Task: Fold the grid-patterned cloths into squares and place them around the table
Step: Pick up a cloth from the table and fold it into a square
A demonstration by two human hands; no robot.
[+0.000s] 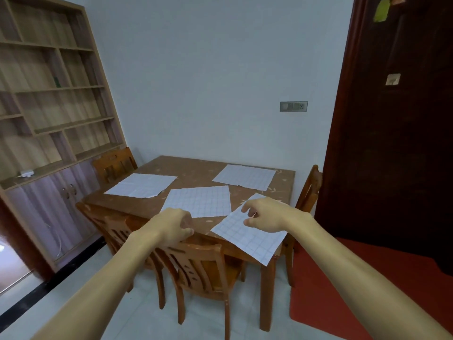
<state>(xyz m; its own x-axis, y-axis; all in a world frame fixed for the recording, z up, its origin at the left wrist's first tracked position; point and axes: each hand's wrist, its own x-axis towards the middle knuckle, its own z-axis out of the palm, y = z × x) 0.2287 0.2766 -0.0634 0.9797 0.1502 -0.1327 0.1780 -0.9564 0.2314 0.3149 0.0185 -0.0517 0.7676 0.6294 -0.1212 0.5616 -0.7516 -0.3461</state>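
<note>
Reaching toward the table (pixel 152 207), my left hand (pixel 171 227) and right hand (pixel 264 217) hang loosely curled, empty; all four cloths lie unfolded, nearest cloth (pixel 252 235) at lower right overhanging.

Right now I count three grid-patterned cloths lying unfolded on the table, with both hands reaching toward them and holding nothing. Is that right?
Not quite: the head view shows four cloths, not three: far left, far right, centre and near right, which overhangs the table edge. The rest stands: all lie unfolded, and the left hand and right hand hold nothing.
</note>
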